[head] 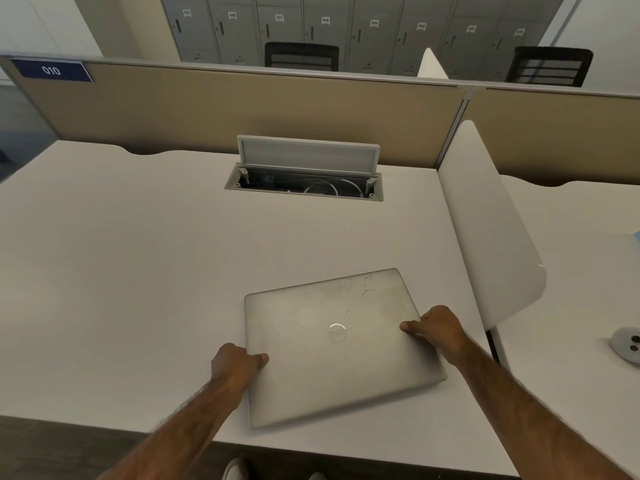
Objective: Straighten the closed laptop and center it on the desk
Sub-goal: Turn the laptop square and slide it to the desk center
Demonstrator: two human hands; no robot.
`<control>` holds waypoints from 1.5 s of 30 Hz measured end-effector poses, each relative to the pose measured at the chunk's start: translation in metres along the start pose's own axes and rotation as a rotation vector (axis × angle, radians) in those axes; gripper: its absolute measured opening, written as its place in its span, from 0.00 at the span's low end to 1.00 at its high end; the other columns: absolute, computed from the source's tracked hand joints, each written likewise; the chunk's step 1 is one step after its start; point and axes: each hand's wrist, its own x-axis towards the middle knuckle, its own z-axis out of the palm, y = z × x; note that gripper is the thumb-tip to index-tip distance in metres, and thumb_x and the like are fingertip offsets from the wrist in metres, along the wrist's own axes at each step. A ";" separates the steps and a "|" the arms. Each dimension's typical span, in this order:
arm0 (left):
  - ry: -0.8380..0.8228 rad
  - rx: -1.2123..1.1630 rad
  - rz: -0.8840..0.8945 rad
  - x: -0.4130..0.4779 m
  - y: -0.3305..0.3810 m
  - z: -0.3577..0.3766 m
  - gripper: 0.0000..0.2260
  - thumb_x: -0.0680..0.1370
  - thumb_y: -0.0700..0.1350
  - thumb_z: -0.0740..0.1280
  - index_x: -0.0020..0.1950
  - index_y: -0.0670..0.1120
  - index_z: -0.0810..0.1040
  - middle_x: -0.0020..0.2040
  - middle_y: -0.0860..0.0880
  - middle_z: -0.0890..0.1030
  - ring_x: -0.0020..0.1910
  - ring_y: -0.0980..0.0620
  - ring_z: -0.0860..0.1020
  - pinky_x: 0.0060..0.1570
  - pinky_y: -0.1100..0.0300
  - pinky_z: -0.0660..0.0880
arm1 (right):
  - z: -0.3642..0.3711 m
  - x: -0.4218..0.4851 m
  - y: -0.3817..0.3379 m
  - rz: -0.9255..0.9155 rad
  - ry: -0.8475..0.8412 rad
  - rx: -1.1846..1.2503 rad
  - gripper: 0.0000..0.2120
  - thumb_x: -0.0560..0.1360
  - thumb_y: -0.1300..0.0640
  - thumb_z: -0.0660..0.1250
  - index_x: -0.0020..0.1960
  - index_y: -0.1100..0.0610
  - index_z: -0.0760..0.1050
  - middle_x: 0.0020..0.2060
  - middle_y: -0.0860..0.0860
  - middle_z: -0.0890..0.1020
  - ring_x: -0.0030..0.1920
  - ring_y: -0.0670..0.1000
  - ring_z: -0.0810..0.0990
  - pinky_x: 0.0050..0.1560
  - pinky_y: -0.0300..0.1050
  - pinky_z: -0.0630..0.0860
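Head view, skewed closed Dell laptop (332, 344), both hands gripping its sides, panel label "010" (51, 70)

Ahead of me a cable hatch (304, 183) is let into the surface, its grey lid (307, 154) tipped up and white cables coiled inside. Behind it runs a tan partition (242, 109) with a blue sign (52, 70) (it reads 010), and past that I see grey lockers (325, 26) and two black chairs (301, 57). To my right stands a white divider (485, 216).

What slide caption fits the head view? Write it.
Both hands, left hand and right hand, grip a skewed closed laptop on the desk.
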 end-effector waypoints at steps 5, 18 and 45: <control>-0.041 -0.050 0.012 0.001 -0.002 -0.008 0.14 0.69 0.41 0.79 0.46 0.32 0.81 0.46 0.37 0.84 0.44 0.39 0.82 0.44 0.52 0.81 | -0.005 0.004 -0.003 -0.017 -0.069 -0.020 0.30 0.65 0.59 0.81 0.26 0.55 0.57 0.24 0.50 0.60 0.27 0.50 0.59 0.32 0.45 0.56; -0.066 -0.101 0.038 0.002 -0.012 -0.027 0.10 0.68 0.41 0.79 0.40 0.35 0.83 0.43 0.37 0.85 0.39 0.43 0.82 0.44 0.51 0.80 | 0.003 0.007 -0.019 -0.017 -0.118 -0.049 0.23 0.64 0.58 0.80 0.32 0.56 0.64 0.32 0.55 0.65 0.35 0.53 0.65 0.39 0.48 0.61; -0.074 -0.024 0.080 0.129 0.034 -0.153 0.13 0.67 0.39 0.79 0.31 0.40 0.75 0.35 0.42 0.78 0.39 0.44 0.77 0.43 0.55 0.73 | 0.108 0.019 -0.133 -0.010 -0.098 0.092 0.29 0.64 0.60 0.80 0.28 0.53 0.57 0.27 0.51 0.60 0.30 0.51 0.59 0.34 0.45 0.55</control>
